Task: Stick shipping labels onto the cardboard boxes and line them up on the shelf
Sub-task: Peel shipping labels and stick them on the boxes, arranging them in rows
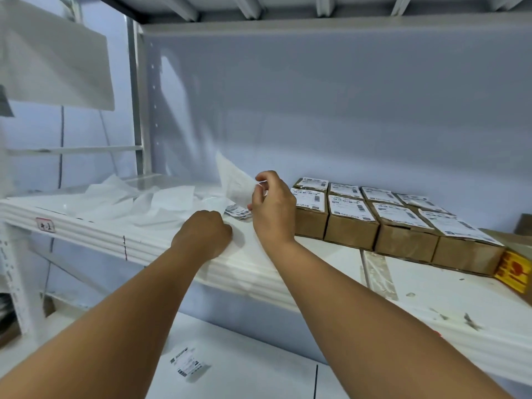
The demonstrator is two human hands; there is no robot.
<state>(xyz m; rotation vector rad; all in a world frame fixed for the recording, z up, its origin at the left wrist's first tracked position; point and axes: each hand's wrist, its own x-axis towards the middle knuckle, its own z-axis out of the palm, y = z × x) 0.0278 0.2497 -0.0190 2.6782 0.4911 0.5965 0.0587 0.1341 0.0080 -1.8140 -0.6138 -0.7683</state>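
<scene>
Several brown cardboard boxes (352, 230) with white shipping labels on top stand in two rows on the white shelf (161, 243), right of my hands. My right hand (272, 207) pinches the edge of a white label sheet (234, 180) that lifts up above the shelf. My left hand (205, 231) is curled into a fist and holds down the white backing paper (247, 240) at the shelf's front edge. A small printed label piece (237, 211) lies on the shelf between my two hands.
Crumpled white backing sheets (144, 201) lie piled on the shelf's left part. A yellow and red carton (514, 272) sits right of the boxes. A loose label (188, 362) lies on the lower white surface. A white upright post (139, 110) stands at the left.
</scene>
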